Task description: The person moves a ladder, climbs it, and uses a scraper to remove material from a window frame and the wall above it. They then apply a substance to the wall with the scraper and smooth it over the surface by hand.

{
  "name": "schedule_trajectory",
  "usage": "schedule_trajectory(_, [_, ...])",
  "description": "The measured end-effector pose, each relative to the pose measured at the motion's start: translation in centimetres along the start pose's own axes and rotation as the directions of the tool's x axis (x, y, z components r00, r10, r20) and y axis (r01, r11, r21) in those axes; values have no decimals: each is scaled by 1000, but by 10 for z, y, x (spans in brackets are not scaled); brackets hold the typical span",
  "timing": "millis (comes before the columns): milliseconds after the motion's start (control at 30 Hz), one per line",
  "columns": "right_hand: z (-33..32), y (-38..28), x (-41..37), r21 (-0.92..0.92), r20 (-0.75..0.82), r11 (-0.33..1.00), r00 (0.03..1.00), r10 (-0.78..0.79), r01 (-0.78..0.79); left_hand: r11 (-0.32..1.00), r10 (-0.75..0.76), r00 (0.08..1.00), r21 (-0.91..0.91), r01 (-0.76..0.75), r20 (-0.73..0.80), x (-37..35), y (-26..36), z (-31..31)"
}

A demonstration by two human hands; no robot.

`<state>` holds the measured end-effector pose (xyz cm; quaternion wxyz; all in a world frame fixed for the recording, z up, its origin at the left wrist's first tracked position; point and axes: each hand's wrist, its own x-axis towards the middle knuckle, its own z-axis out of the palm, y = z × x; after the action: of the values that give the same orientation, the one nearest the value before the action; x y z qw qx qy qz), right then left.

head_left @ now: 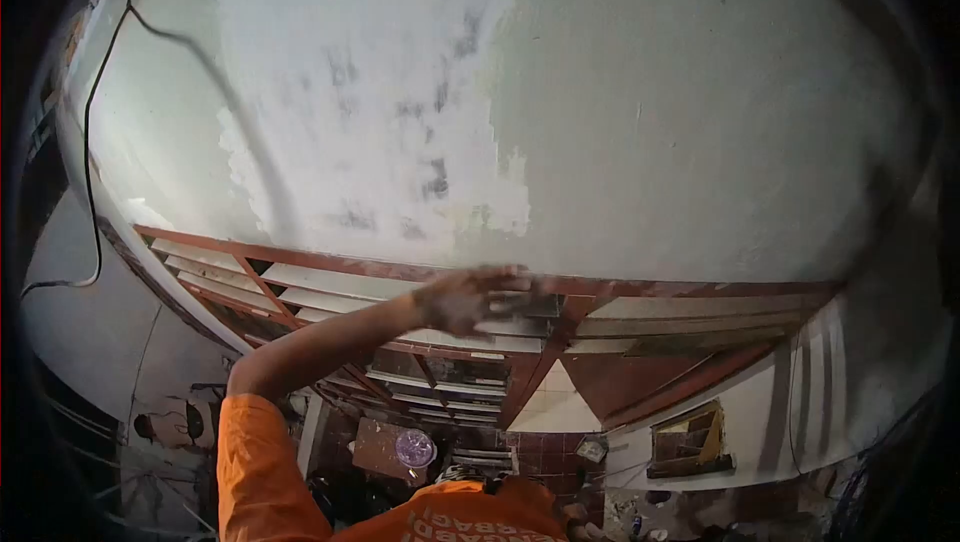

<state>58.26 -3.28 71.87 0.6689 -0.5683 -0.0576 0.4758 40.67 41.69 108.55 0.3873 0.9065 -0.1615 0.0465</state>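
Head view: left hand (470,300) raised to wall (640,122), elbow bent (grip blurred, unclear).

Left hand (468,300) raised against patchy plastered wall (640,122), at top rail of red louvred frame (300,260); grip blurred.

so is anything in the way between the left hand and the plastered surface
Nothing visible does: the left hand is raised right at the lower edge of the plastered surface, by the red-brown frame. The black cable runs well off to its left.
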Motion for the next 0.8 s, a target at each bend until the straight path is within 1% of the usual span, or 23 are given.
schedule_trajectory(33, [-1,-5,3,-3,5,1000,1000,1,-1,986,27,993,162,-46,117,-4,0,17])
schedule_trajectory(67, [-5,-9,11,-3,11,1000,1000,-2,2,985,23,994,169,-41,107,-2,9,13])
schedule_trajectory(133, [1,-11,22,15,22,1000,1000,-6,5,985,99,986,129,-116,133,0,36,1])
schedule_trajectory(167, [5,-10,24,27,25,1000,1000,-3,2,704,36,991,701,-115,126,2,53,-14])
schedule_trajectory(200, [8,-8,24,38,25,999,1000,1,-2,139,-8,996,987,-85,87,6,74,-36])
schedule_trajectory(233, [8,-10,25,44,26,999,1000,3,-4,36,-119,993,999,28,-24,18,104,-59])
schedule_trajectory(267, [4,-8,30,47,28,999,1000,5,-7,392,-139,962,879,272,-236,17,103,-82])
schedule_trajectory(300, [0,-7,36,49,33,999,999,6,-8,-78,70,973,971,226,-221,14,105,-104])
schedule_trajectory(333, [0,-7,41,52,38,999,999,7,-9,-134,170,936,934,332,-308,12,111,-128])
schedule_trajectory(367, [0,-7,48,57,42,998,999,8,-10,-27,220,855,873,487,-470,7,126,-145])
schedule_trajectory(400, [-4,0,51,66,43,998,999,11,-14,13,349,740,793,610,-575,-1,139,-159])
schedule_trajectory(433, [-7,9,53,76,42,997,999,18,-21,-27,506,651,744,667,-566,-6,141,-179])
schedule_trajectory(500, [-8,24,55,96,42,995,999,29,-33,83,630,508,701,708,-587,-9,149,-205])
schedule_trajectory(567, [-15,35,49,110,34,993,999,33,-37,77,702,459,698,712,-545,-2,156,-226])
schedule_trajectory(600, [-34,57,68,115,27,993,999,31,-34,49,712,459,690,722,-531,4,163,-232])
schedule_trajectory(633, [12,1,25,112,23,993,999,23,-25,22,727,455,679,734,-515,13,173,-240])
schedule_trajectory(667, [115,-105,-20,-347,21,920,982,-188,184,-14,760,476,721,692,-442,22,185,-247])
schedule_trajectory(700, [137,-124,-18,-349,24,918,981,-192,188,-16,763,474,719,695,-441,28,199,-254])
schedule_trajectory(767, [173,-152,-9,-404,266,814,905,-331,417,-5,632,501,643,766,-591,35,230,-271])
schedule_trajectory(800, [203,-184,-25,-494,421,606,781,-460,623,-27,650,495,634,773,-576,40,242,-281])
